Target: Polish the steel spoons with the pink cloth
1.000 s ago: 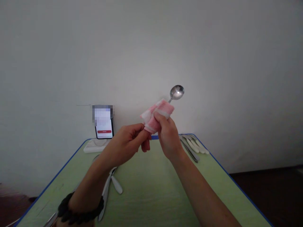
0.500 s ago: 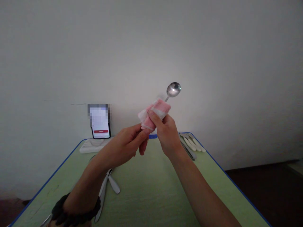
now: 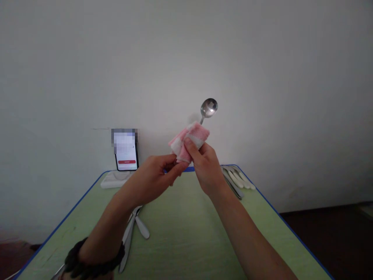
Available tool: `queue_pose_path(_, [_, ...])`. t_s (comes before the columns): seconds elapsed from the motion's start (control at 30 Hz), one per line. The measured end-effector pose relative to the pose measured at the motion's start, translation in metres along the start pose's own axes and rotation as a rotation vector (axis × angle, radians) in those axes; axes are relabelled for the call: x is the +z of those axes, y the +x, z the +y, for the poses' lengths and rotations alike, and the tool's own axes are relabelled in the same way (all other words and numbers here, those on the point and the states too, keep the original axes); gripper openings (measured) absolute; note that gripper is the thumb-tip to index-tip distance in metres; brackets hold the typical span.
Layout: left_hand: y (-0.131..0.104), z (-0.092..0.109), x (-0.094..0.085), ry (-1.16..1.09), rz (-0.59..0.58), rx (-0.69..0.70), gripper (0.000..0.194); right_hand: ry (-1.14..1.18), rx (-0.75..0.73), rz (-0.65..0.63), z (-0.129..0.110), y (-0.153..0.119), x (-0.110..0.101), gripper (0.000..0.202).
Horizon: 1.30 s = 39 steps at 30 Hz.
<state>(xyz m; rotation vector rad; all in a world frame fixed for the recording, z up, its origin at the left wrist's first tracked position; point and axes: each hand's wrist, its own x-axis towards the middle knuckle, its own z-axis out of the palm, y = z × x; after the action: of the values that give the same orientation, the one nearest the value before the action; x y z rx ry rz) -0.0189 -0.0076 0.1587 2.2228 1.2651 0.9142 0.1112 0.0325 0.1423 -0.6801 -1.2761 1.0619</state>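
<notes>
A shiny metal spoon (image 3: 209, 107) is held up before the wall, its bowl at the upper right and its handle running down into a pink-and-white cloth (image 3: 201, 132). My right hand (image 3: 205, 167) is closed round the cloth and the spoon's handle inside it, thumb pressed on top. Just below and to the left, my left hand (image 3: 159, 175) pinches at the lower end of the spoon, by the cloth's bottom edge; the handle's end is hidden by the fingers. A dark band circles my left wrist.
On the green table (image 3: 186, 233) with a blue edge, several pieces of cutlery with cream handles (image 3: 240, 179) lie at the back right. Silver cutlery (image 3: 128, 241) lies under my left forearm. A phone (image 3: 126, 155) stands behind a white box (image 3: 112, 180) at the back left.
The spoon's bowl has shifted slightly left and up, and has turned a little. My left fingers have drawn in closer below the cloth. Both hands keep their hold.
</notes>
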Motion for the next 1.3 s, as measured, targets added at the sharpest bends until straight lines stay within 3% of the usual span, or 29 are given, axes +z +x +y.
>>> queue_pose_path(0.33, [0.0,0.002,0.001,0.117,-0.015,0.004,0.035,0.154,0.067,-0.029,0.007,0.002,0.002,0.034])
queue_pose_path(0.63, [-0.002,0.002,0.002,0.078,-0.049,-0.046,0.04,0.192,0.112,-0.058,0.008,-0.002,0.005,0.036])
queue_pose_path(0.9, [-0.002,0.01,0.001,0.1,-0.076,-0.01,0.041,0.305,0.198,-0.066,0.004,-0.005,0.006,0.038])
queue_pose_path(1.13, [-0.003,0.008,0.0,0.208,-0.046,0.026,0.04,0.345,0.12,0.13,0.005,-0.007,0.015,0.035])
queue_pose_path(1.3, [-0.001,0.01,0.007,0.199,-0.035,0.021,0.038,0.354,0.101,0.139,0.002,-0.01,0.015,0.033])
